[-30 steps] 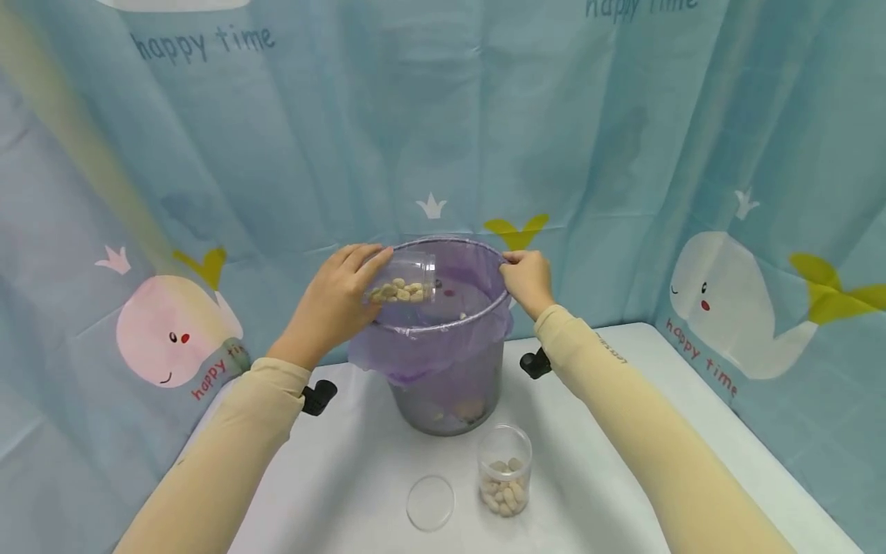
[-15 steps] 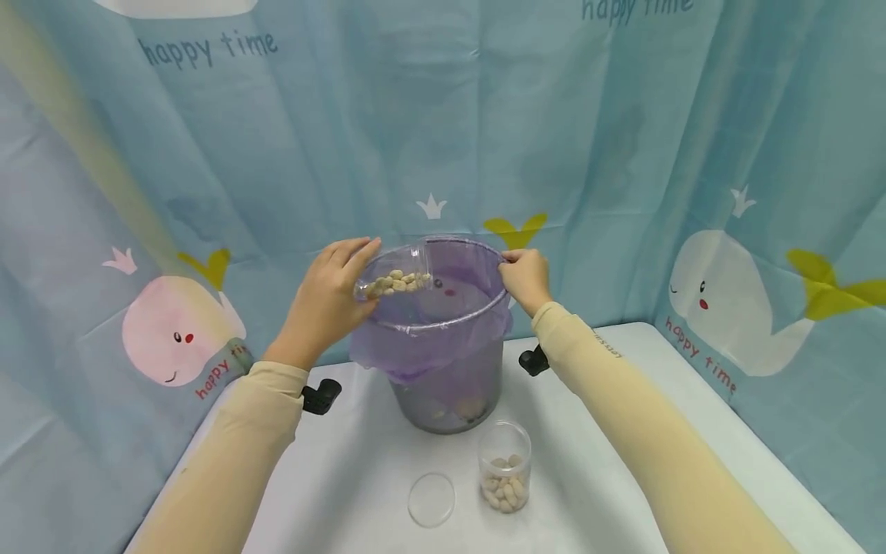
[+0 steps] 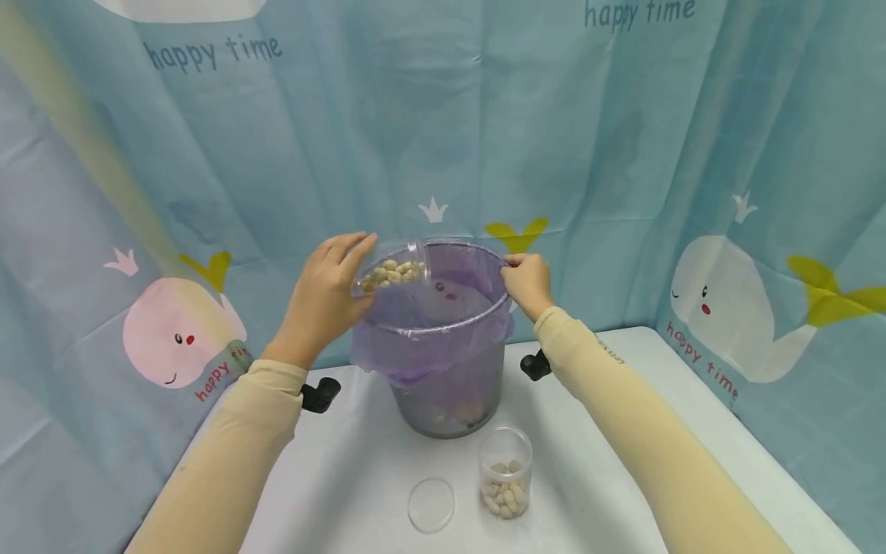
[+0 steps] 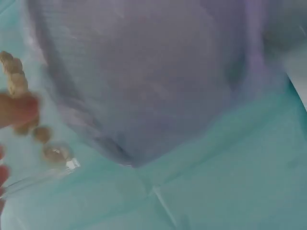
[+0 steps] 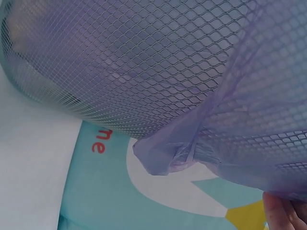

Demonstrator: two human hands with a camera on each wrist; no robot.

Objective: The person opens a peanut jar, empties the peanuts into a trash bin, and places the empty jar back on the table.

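My left hand (image 3: 328, 296) grips a clear plastic jar (image 3: 418, 260) lying on its side over the left rim of a mesh wastebasket (image 5: 158, 52). Tan, peanut-like pieces (image 3: 391, 273) lie along the jar's lower side, and its mouth faces right. In the left wrist view, only fingertips (image 4: 19, 109) and part of the jar show at the left edge. A purple bag (image 3: 415, 354) lines the basket and folds down outside its rim. My right hand (image 3: 528, 283) pinches that rim and bag at the right; its fingertips (image 5: 278, 211) show low in the right wrist view.
A second clear jar (image 3: 505, 454), partly filled with similar pieces, stands open in front of the basket. Left of it lies a clear round lid (image 3: 431, 505). All rest on a white table (image 3: 595, 477), with a blue whale-print curtain (image 3: 443, 115) behind and at both sides.
My left hand and the jar have moved slightly up and left, and the jar's mouth end has tipped up. The pieces stay inside. My right hand has kept its place on the rim.
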